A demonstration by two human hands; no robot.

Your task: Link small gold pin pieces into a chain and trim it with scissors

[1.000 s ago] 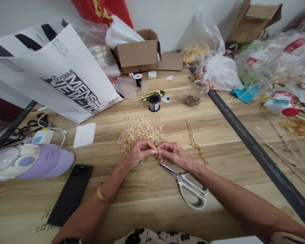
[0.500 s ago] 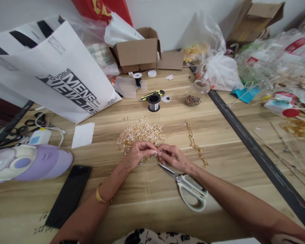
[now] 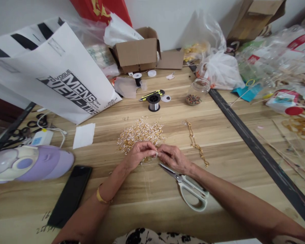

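Observation:
My left hand (image 3: pixel 140 153) and my right hand (image 3: pixel 173 157) meet fingertip to fingertip at the near edge of a heap of small gold and clear beaded pieces (image 3: pixel 139 132). Both pinch a short beaded chain (image 3: pixel 157 154), pale and silvery, whose end seems to trail below the left fingers; its details are too small to make out. Just below my right hand lie scissors (image 3: pixel 184 184) with pale green handles, blades pointing up-left. To the right a gold chain (image 3: pixel 194 142) is stretched out on the wooden table (image 3: pixel 132 206).
Beyond the heap stand a wire spool (image 3: pixel 154 102), a yellow-black cutter (image 3: pixel 152 95) and a clear jar (image 3: pixel 197 93) of beads. On the left are a black phone (image 3: pixel 70 196), a purple bottle (image 3: pixel 44 162) and a large white bag (image 3: pixel 66 78). Plastic bags (image 3: pixel 221 71) crowd the back right.
The view has shifted very slightly. Both hands keep their pinch at the same spot, with only tiny finger movement.

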